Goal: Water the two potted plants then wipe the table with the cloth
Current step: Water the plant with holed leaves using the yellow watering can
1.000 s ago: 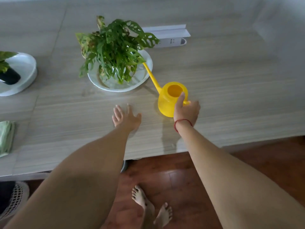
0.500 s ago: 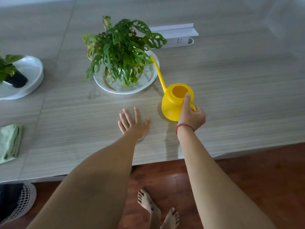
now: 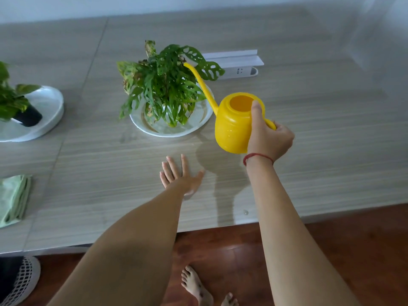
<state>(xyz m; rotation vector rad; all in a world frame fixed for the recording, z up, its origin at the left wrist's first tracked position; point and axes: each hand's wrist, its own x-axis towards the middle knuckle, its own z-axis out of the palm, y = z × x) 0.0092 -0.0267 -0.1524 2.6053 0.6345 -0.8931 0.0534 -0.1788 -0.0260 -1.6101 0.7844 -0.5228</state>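
Four fingers of the right hand [image 3: 268, 140] are wrapped round the handle of the yellow watering can [image 3: 235, 122], with the thumb pressed along its rim. The can is held clear of the table [image 3: 309, 120], judging by the shadow beneath it, and its long spout reaches into the leaves of the near plant [image 3: 163, 85]. The left hand [image 3: 180, 175] is laid flat on the table, fingers spread, nothing gripped.

Step judged in hand: watering the first plant. The can is best tipped slowly, with the spout tip kept low over the soil and inside the white dish [image 3: 198, 123], so that spill is caught.

Count:
- 2 potted plants, the second plant [image 3: 13, 98] at the left edge in its own dish [image 3: 47, 111]
- 1 can
- 1 green cloth [image 3: 13, 199], folded, untouched, well left of the hands
- 1 power strip [image 3: 240, 72]
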